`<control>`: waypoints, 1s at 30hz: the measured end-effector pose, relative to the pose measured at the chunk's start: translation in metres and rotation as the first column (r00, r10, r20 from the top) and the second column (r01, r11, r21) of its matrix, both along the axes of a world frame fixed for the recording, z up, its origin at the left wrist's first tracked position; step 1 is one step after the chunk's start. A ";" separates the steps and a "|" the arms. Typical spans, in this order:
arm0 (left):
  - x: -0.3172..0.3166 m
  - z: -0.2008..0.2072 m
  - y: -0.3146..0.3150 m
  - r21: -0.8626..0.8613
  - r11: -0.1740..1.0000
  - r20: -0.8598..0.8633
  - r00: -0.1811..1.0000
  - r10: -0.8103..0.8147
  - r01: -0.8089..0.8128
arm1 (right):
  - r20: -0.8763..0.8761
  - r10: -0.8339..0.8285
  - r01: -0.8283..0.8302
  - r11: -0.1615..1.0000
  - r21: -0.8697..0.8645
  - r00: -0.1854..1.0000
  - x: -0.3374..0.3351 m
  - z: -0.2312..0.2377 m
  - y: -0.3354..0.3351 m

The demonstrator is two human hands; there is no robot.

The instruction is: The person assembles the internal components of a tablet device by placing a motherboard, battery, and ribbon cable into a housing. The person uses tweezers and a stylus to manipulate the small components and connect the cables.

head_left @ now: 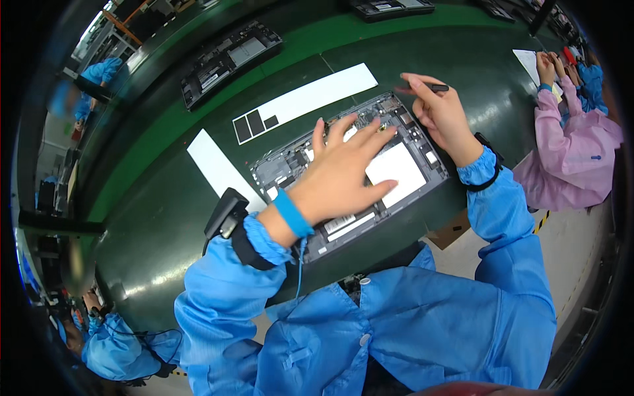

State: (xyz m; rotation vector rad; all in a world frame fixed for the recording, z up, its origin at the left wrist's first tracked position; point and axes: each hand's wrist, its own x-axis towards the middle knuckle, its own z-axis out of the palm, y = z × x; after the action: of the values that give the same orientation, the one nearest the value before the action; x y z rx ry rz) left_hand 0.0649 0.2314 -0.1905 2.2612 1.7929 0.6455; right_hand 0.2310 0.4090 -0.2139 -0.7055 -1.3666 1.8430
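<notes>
An opened laptop base (432, 173) lies on the green bench before me, its inner boards exposed and a white rectangular panel (403, 177) on its near right part. Spread across its middle is my left hand (340, 178), fingers apart, hiding the parts beneath. My right hand (444, 117) hovers by the far right corner of the base, its fingers closed around a thin black stick-like tool (438, 88); the tool's tip cannot be made out. A blue wrist strap (290, 212) with a cord circles my left wrist.
Beyond the base lies a white strip (323, 96) with black pads (249, 125); another white strip (218, 165) lies left. A second opened laptop base (231, 59) sits farther back. A person in pink (568, 145) works at right, another in blue (122, 346) at lower left.
</notes>
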 end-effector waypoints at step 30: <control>0.011 0.019 -0.170 -0.202 0.848 0.977 -0.154 0.144 -0.491 | 0.028 -0.390 0.390 0.921 0.010 0.920 0.037 -0.016 -0.142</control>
State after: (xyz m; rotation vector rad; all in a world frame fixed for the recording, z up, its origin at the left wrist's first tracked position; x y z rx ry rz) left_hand 0.0760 0.0614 -0.1719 0.4974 1.2520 2.0272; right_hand 0.2678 0.2674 -0.2296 -0.9319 -1.1466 1.5160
